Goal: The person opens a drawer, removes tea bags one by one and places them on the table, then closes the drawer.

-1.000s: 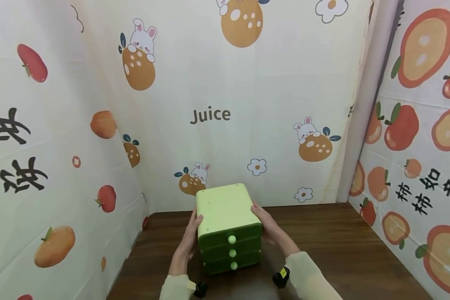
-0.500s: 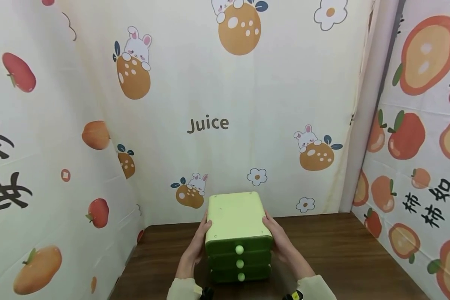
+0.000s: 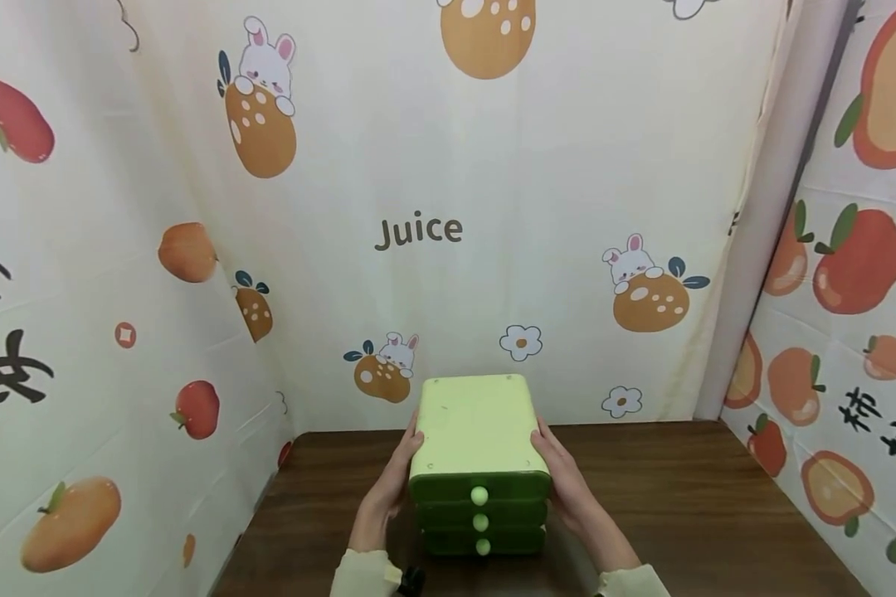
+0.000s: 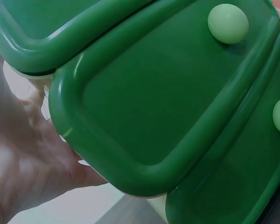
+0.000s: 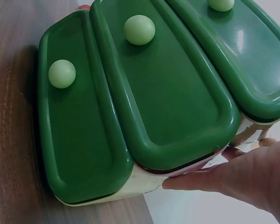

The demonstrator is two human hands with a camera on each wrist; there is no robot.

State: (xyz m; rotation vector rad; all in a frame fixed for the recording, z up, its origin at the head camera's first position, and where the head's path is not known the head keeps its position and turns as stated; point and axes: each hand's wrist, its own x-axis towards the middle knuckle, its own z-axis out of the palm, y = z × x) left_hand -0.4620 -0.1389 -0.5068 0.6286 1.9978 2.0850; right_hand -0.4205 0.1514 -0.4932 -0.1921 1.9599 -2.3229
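Your left hand [image 3: 393,479] grips the left side of the green drawer box [image 3: 478,424], and your right hand [image 3: 569,481] grips its right side; both are spread wide, thumbs near the box's upper edges, with the box held between them. Three pale round knobs [image 3: 480,522] run down the box's front, facing you. Beneath the box lies a dark wooden table [image 3: 317,489]; whether its base touches the wood is hard to judge. Behind the box hangs a printed sheet [image 3: 560,141], with "Juice" lettering [image 3: 418,230] above the box.
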